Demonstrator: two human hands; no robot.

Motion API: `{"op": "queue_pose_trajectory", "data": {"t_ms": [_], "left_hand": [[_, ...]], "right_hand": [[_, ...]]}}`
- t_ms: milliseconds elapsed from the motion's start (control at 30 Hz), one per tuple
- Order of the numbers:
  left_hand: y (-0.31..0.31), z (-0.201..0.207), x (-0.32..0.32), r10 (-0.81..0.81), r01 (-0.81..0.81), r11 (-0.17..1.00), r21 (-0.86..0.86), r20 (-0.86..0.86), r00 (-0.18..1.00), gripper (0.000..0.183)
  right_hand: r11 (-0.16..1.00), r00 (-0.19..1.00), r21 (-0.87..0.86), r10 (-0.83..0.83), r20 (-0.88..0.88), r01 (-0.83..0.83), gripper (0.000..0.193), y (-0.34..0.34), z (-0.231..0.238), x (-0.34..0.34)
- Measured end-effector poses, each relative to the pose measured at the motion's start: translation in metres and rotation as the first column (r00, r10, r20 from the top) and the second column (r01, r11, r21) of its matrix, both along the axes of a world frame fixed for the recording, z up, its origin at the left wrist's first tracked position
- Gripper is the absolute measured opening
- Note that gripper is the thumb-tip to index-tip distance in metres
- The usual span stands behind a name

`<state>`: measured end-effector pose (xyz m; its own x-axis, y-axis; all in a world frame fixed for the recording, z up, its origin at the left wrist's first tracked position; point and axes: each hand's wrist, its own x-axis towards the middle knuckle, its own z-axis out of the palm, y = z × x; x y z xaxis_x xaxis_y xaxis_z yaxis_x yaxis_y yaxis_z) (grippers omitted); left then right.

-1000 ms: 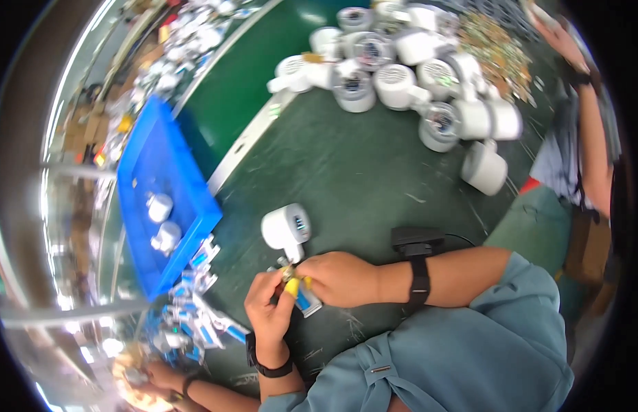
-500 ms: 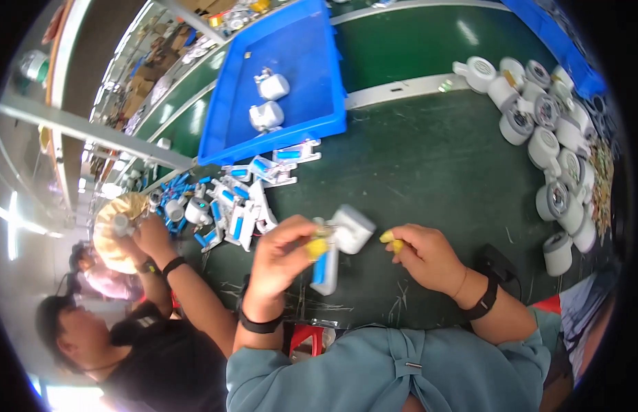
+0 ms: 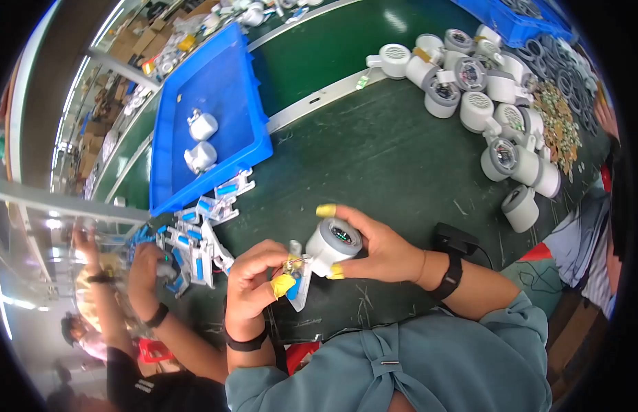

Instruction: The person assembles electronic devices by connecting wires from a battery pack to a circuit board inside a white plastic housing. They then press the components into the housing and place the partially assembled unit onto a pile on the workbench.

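Note:
My right hand [image 3: 387,254] is wrapped round a white cylindrical housing [image 3: 323,248] with a grey rim. Its open face is turned up and shows a circuit board with small green lights. In my left hand [image 3: 253,278], thumb and fingers pinch a white plastic handle piece [image 3: 302,294] with a blue battery in it. Thin wires show between this piece and the housing's short neck; whether the two parts are joined is hard to make out. Yellow covers sit on fingertips of both hands.
Left of my hands lie several white handle pieces [image 3: 201,257] with blue batteries. Behind them stands a blue tray [image 3: 229,161] holding two white housings. More housings [image 3: 477,111] cluster at the right, beside small boards [image 3: 558,123] and grey rings [image 3: 571,82]. A co-worker's hands work at far left.
My right hand has come in from the right and closed round the housing, which now has its open face up. My left hand keeps its pinch. The view has shifted.

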<state>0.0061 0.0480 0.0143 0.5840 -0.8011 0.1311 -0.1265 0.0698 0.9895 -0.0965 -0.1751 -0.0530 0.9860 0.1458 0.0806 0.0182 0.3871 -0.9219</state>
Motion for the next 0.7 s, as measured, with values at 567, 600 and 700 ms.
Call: {"op": "queue_pose_trajectory", "data": {"t_ms": [567,600,700], "left_hand": [[0.057,0.036,0.011,0.483,-0.542,0.798,0.265,0.257,0.837,0.018],[0.069,0.051,0.016,0.558,-0.633,0.716,0.294,0.305,0.772,0.017],[0.122,0.072,0.047,0.663,-0.876,0.427,0.225,0.581,0.472,0.018]], "right_hand": [[0.814,0.970,-0.532,-0.160,0.182,0.234,0.068,0.007,0.007,-0.004],[0.816,0.970,-0.529,-0.158,0.183,0.233,0.068,0.007,0.001,-0.004],[0.823,0.972,-0.518,-0.173,0.159,0.231,0.054,0.008,-0.006,-0.002]]}}
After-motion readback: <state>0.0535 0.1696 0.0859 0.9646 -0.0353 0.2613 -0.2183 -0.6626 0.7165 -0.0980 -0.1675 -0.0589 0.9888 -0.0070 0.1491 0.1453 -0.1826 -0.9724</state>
